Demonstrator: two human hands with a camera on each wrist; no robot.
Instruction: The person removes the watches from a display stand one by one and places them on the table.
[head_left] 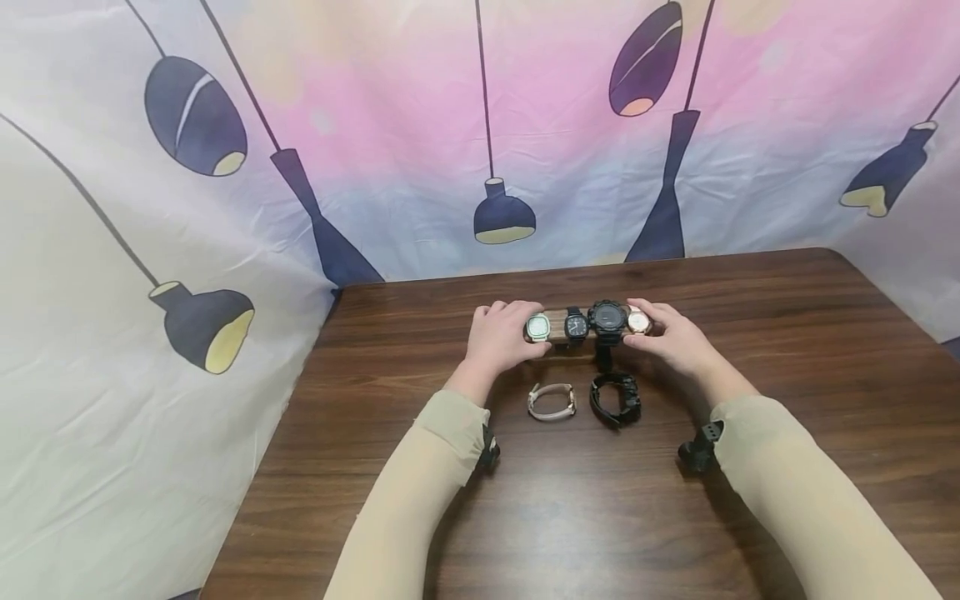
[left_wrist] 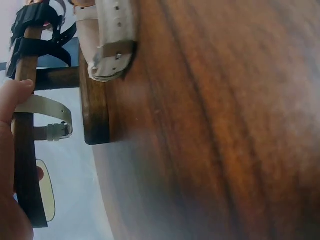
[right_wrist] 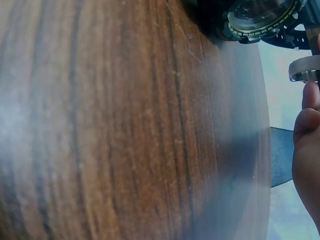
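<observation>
Fingers of the left hand (head_left: 501, 335) are pinching one end of a watch stand (head_left: 557, 326), mint watch (head_left: 537, 327) sitting by the thumb, right hand (head_left: 678, 340) pinching the other end by a rose-gold watch (head_left: 638, 322), pale watch (head_left: 532, 402) and loose black watch (head_left: 631, 400) lying nearer than the fingers

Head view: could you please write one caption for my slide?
Left hand and right hand hold a wooden stand bearing four watches; two more watches rest on the table.

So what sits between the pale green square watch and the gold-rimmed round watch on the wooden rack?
A black square watch and a bulky black round watch, as the head view shows.
</observation>
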